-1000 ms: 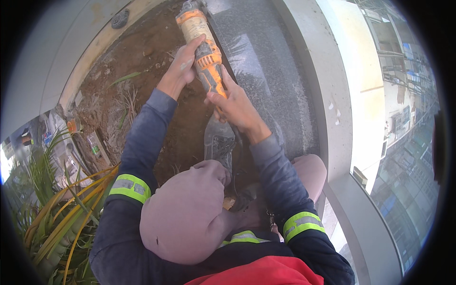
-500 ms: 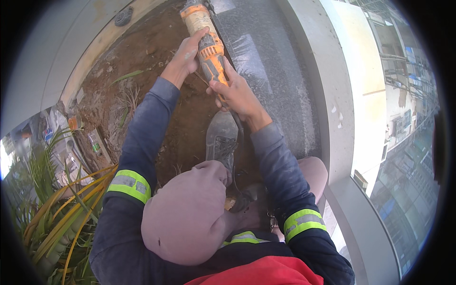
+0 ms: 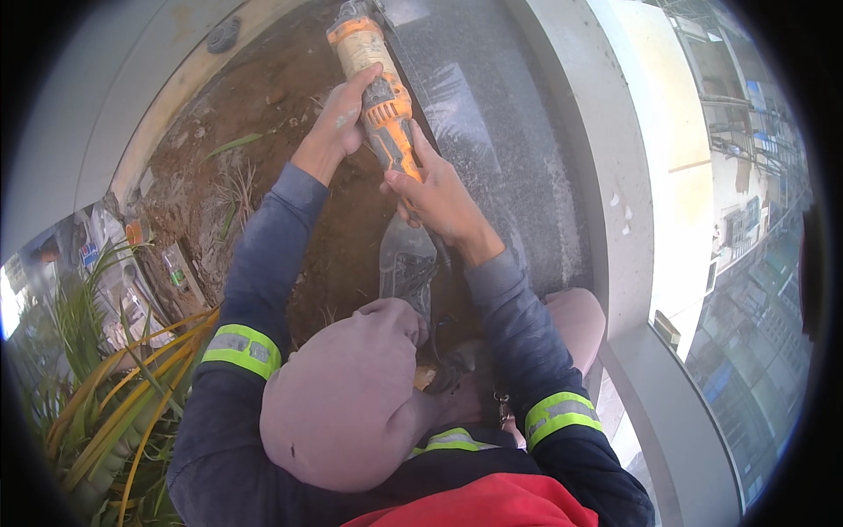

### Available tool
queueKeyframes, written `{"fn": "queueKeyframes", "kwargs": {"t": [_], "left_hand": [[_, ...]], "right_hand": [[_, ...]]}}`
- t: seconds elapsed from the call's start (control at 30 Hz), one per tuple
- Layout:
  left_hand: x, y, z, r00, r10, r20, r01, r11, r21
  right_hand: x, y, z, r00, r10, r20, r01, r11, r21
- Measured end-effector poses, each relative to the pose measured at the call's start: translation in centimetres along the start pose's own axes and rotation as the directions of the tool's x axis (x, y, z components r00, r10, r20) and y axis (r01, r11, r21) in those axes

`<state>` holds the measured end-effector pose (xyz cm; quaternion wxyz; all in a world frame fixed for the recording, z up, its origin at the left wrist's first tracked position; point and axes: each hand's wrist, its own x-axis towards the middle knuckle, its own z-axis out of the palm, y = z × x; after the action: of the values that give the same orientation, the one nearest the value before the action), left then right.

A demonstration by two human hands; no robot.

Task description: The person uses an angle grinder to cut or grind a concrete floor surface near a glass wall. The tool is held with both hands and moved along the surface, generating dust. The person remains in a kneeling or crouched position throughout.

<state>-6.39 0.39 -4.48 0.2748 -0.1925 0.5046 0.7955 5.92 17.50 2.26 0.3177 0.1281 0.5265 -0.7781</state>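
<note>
At upper centre, the left hand has its fingers curled around the body of the orange power tool, the right hand its fingers closed on the rear handle. Soil lies left, a dusty shoe below, a grey speckled surface right.

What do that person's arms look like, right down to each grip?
The long sleeves are dark blue, each with a bright yellow-green band and silvery patches. The left grip is gloveless, with a pale smudge; the right grip is gloveless too.
</note>
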Motion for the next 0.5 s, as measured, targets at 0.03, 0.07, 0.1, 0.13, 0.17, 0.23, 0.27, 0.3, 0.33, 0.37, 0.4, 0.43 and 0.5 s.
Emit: {"fn": "queueKeyframes", "kwargs": {"t": [0.03,0.07,0.1,0.13,0.17,0.23,0.27,0.3,0.33,0.37,0.4,0.43,0.5], "left_hand": [[-0.3,-0.2,-0.2,1.000,-0.007,0.005,0.007,1.000,-0.005],[-0.5,-0.3,-0.1,1.000,-0.015,0.012,0.015,1.000,-0.009],[-0.7,-0.5,-0.1,1.000,-0.007,0.017,0.007,1.000,-0.004],[-1.0,-0.6,0.0,1.000,0.001,0.021,-0.001,1.000,0.002],[-1.1,-0.7,0.1,1.000,0.010,0.027,-0.010,1.000,0.007],[-0.9,-0.9,-0.2,0.998,0.009,0.055,-0.008,1.000,-0.011],[-0.8,-0.9,-0.3,0.998,0.008,0.068,-0.007,1.000,-0.020],[-0.6,-0.9,-0.3,0.998,0.006,0.063,-0.005,1.000,-0.020],[-0.4,-0.8,-0.3,0.998,0.005,0.056,-0.004,1.000,-0.020],[-0.3,-0.7,-0.3,0.999,0.003,0.051,-0.002,1.000,-0.020],[-0.2,-0.6,-0.2,0.999,0.007,0.043,-0.006,1.000,-0.015],[-0.1,-0.5,-0.2,0.999,0.011,0.034,-0.010,1.000,-0.010],[0.4,-0.4,-0.3,1.000,0.015,0.019,-0.015,1.000,0.013]], "right_hand": [[-0.3,0.1,0.2,1.000,-0.009,-0.001,0.009,1.000,-0.015],[-0.7,0.1,0.2,1.000,-0.020,-0.004,0.019,0.999,-0.031],[-0.9,0.1,0.2,1.000,-0.030,-0.007,0.029,0.998,-0.046],[-1.1,0.2,0.2,1.000,-0.027,-0.008,0.027,0.999,-0.039],[-1.2,0.3,0.2,1.000,-0.026,-0.009,0.026,0.999,-0.033],[-1.3,0.2,0.2,0.999,-0.030,-0.015,0.029,0.998,-0.050],[-1.2,0.1,0.2,0.999,-0.036,-0.020,0.034,0.997,-0.073],[-1.1,0.0,0.3,0.999,-0.042,-0.025,0.039,0.995,-0.095],[-0.9,0.1,0.2,0.999,-0.040,-0.021,0.038,0.996,-0.083],[-0.6,0.2,0.1,0.999,-0.038,-0.019,0.037,0.997,-0.070],[-0.4,0.2,0.0,0.999,-0.037,-0.017,0.036,0.998,-0.058],[-0.3,0.1,0.0,0.999,-0.037,-0.017,0.036,0.998,-0.053],[0.1,0.0,0.0,0.999,-0.036,-0.018,0.035,0.998,-0.043]]}}
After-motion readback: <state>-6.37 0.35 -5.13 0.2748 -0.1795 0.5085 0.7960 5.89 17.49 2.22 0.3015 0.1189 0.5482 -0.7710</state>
